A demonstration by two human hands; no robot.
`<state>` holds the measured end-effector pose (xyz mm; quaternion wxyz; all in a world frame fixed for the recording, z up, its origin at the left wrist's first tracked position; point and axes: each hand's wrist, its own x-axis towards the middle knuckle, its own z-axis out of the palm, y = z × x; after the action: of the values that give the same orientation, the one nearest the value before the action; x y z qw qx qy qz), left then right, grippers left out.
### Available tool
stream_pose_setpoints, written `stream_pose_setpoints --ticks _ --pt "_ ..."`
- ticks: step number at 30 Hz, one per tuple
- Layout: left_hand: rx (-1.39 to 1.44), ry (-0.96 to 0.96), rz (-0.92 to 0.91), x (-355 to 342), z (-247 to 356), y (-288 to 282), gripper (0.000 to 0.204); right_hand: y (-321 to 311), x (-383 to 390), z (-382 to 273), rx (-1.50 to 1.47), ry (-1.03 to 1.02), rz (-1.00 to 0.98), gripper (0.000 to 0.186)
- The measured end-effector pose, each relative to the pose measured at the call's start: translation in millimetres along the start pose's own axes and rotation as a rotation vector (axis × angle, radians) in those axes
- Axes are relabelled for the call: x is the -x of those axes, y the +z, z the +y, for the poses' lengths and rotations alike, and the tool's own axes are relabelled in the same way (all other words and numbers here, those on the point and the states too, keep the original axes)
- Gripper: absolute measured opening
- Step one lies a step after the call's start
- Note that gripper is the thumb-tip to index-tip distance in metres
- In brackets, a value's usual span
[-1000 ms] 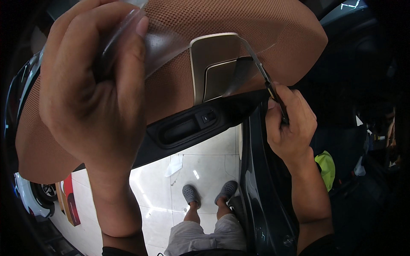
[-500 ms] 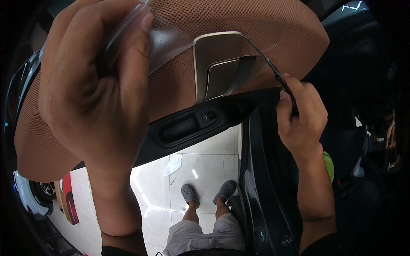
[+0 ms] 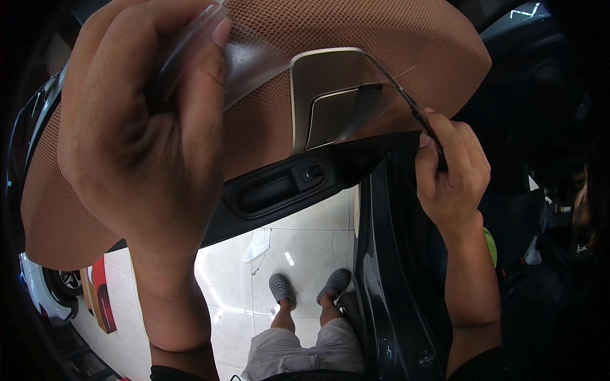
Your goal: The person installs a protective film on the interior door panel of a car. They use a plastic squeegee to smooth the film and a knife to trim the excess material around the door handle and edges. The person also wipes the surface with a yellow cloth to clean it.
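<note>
The left hand (image 3: pixel 140 120), at 10 o'clock, pinches clear film (image 3: pixel 249 66) at 11 o'clock and holds it up off the brown door (image 3: pixel 254 136). The right hand (image 3: pixel 454 162), near 3 o'clock, holds a thin knife (image 3: pixel 410 103) between thumb and fingers. Its tip seems to touch the top right corner of the plate (image 3: pixel 327 68), at 12 o'clock. The film looks only part free: loose left of the plate, but seemingly left on to its right. I cannot tell how much is cut. Farther down, at 6 o'clock, is the floor (image 3: pixel 298 247).

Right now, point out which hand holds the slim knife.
The right hand: it grips the slim knife, while the left hand pinches clear film instead.
</note>
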<state>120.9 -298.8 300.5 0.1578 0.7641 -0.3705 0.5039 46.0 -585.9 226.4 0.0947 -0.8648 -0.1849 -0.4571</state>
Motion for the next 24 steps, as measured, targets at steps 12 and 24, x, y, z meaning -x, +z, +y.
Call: stream_pose_setpoints --ticks 12,24 --pt "0.002 0.024 0.014 -1.0 -1.8 0.3 0.016 -3.7 -3.5 4.3 0.070 -0.034 -0.025 0.030" --pt "0.027 0.002 0.016 0.0 0.8 2.2 0.017 2.5 8.2 -14.0 -0.090 0.135 -0.039 0.032"
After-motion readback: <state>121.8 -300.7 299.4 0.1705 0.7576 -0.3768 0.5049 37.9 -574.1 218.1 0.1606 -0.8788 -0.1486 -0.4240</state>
